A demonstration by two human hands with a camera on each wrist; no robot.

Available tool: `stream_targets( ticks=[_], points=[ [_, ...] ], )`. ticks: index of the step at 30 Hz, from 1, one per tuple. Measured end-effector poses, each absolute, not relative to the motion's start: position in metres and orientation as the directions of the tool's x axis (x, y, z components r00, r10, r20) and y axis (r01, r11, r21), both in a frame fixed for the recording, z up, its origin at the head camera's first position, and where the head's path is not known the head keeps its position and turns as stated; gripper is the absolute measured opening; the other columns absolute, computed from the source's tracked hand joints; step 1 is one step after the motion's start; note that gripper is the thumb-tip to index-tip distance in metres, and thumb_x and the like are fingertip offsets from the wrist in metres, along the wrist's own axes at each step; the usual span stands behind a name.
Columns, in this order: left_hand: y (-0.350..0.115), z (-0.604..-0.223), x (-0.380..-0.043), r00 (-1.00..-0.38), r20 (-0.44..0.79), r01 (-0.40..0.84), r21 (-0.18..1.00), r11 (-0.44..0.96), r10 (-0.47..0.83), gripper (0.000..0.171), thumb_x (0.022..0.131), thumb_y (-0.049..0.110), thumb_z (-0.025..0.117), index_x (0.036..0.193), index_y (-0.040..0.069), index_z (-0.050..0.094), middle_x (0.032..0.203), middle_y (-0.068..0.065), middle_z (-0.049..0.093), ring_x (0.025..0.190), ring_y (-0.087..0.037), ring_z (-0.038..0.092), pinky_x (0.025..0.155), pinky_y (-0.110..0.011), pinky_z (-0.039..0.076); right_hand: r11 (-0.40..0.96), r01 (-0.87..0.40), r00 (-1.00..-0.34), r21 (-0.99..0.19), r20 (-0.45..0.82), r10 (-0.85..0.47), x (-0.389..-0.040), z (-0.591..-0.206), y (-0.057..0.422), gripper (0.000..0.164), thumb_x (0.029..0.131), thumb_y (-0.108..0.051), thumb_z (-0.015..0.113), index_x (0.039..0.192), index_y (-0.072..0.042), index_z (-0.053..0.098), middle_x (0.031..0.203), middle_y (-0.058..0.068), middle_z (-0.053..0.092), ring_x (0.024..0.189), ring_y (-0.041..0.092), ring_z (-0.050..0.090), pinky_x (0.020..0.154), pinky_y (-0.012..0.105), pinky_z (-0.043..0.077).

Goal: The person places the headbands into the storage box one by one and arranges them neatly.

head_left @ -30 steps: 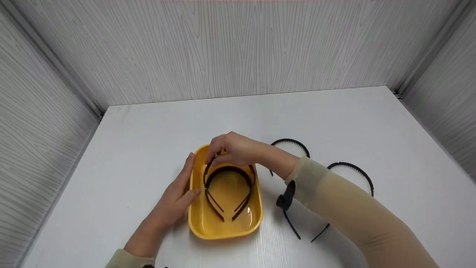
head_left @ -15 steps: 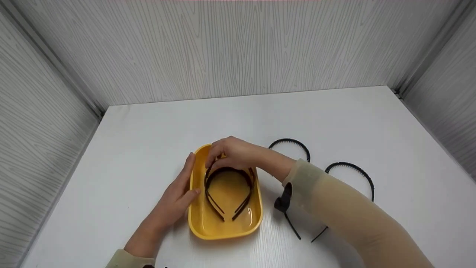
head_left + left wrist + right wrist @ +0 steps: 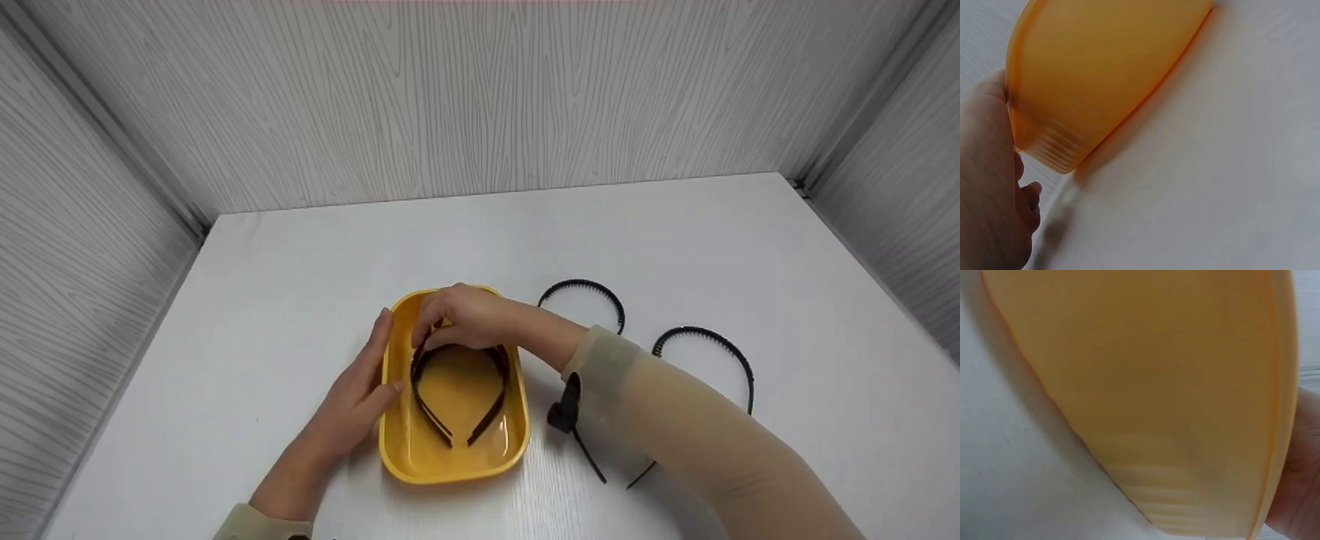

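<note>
A yellow oblong tray (image 3: 450, 477) sits in front of me on the white tabletop. My left hand (image 3: 349, 397) holds its left side, thumb over the rim and fingers along the outside. Inside lie black headbands (image 3: 427, 409), nested close together with their ends toward me. My right hand (image 3: 472, 319) reaches over the far part of the tray and pinches the top headband near its arch; the fingers hide most of that arch. The left wrist view has the tray's outer wall (image 3: 1100, 62) beside the hand, and in the right wrist view the tray wall (image 3: 1157, 382) partly covers the hand.
Two more black toothed headbands lie to the right, one farther back (image 3: 619, 300) and one nearer (image 3: 739, 356), partly under the right sleeve (image 3: 697, 427). Pale wood-grain panels (image 3: 480, 97) rise behind and at both sides.
My right hand has lowered slightly toward me, bringing the pinched headband down into line with the one in the tray. The left hand and tray have stayed nearly in place.
</note>
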State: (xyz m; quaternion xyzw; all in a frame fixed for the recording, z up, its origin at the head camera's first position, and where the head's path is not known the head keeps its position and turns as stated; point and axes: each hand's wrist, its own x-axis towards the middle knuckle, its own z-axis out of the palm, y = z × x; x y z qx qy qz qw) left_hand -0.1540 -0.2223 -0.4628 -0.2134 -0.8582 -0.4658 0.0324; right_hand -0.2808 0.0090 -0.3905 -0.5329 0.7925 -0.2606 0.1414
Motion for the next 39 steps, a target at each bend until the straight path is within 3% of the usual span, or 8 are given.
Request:
stream_targets(
  ticks=[9,19,39],
  points=[
    [-0.223,-0.464,-0.154,-0.901,0.270,0.411,0.780,0.471,0.338,0.082,0.108,0.021,0.057,0.173,0.019,0.008,0.178,0.002,0.009,0.163,-0.019,0.011,0.126,-0.019,0.010,0.265,-0.803,-0.347,-0.534,0.057,-0.936,-0.283,-0.395,0.007,0.016,0.102,-0.011,0.072,0.114,-0.011,0.083,0.116,0.002,0.076,0.110,0.016,0.067,0.097,0.025,0.054],
    [-0.224,-0.464,-0.154,-0.912,0.243,0.384,0.792,0.474,0.331,0.085,0.104,0.013,0.055,0.173,0.026,0.006,0.177,0.009,0.009,0.162,-0.013,0.013,0.126,-0.019,0.011,0.273,-0.795,-0.351,-0.541,0.044,-0.935,-0.283,-0.400,0.004,0.015,0.101,-0.012,0.073,0.111,-0.011,0.084,0.111,0.003,0.075,0.104,0.015,0.066,0.092,0.021,0.053],
    [-0.223,-0.464,-0.154,-0.900,0.277,0.417,0.777,0.472,0.337,0.082,0.107,0.019,0.057,0.173,0.021,0.007,0.178,0.004,0.010,0.162,-0.016,0.013,0.127,-0.019,0.010,0.270,-0.814,-0.331,-0.515,0.029,-0.943,-0.281,-0.402,0.002,0.017,0.102,-0.009,0.072,0.114,-0.009,0.083,0.113,0.004,0.076,0.105,0.017,0.066,0.096,0.020,0.052]
  ],
)
